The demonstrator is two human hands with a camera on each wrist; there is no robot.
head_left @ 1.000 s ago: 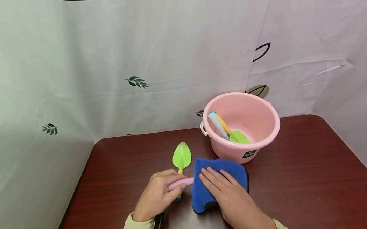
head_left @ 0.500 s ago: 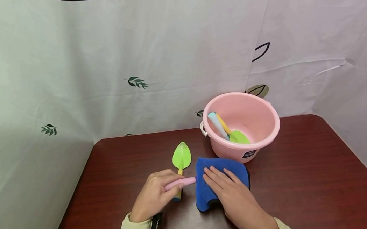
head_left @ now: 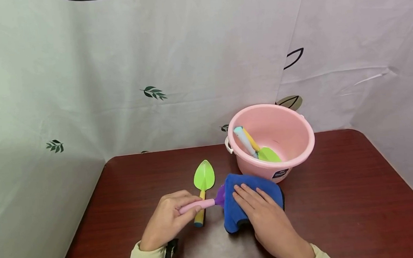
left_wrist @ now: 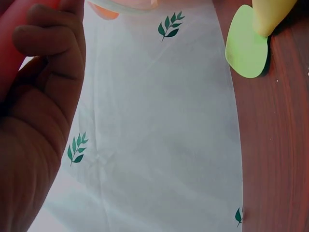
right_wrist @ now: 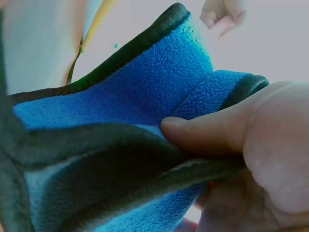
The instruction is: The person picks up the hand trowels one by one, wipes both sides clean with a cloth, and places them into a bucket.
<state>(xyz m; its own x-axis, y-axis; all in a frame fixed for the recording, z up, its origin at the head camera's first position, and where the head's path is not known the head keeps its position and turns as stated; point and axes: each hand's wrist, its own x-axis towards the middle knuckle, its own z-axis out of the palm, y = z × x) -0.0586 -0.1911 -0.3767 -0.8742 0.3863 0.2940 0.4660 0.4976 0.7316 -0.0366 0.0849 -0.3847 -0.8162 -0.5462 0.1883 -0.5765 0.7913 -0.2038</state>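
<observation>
My left hand (head_left: pixel 169 216) grips the pink handle (head_left: pixel 197 205) of a tool whose purple end (head_left: pixel 220 196) runs under a blue cloth (head_left: pixel 234 212); the rest of that end is hidden. In the left wrist view the fingers (left_wrist: pixel 50 53) curl round the handle. My right hand (head_left: pixel 269 220) lies over the cloth, fingers extended across its top, and the right wrist view shows the thumb (right_wrist: pixel 207 133) pinching the dark-edged cloth (right_wrist: pixel 140 82) against the fingers. Below the pink handle a green trowel (head_left: pixel 204 176) with a yellow handle lies on the table.
Behind the cloth stands a pink bucket (head_left: pixel 244 162) with a white side handle. Inside it are a green trowel (head_left: pixel 269 154) with a yellow handle and a grey-blue handle (head_left: pixel 244 139). A pale leaf-printed sheet (head_left: pixel 188 67) hangs behind the brown table (head_left: pixel 142 176).
My left hand and the pink handle have moved left, uncovering part of the purple end. The cloth and my right hand have shifted slightly right and away from me.
</observation>
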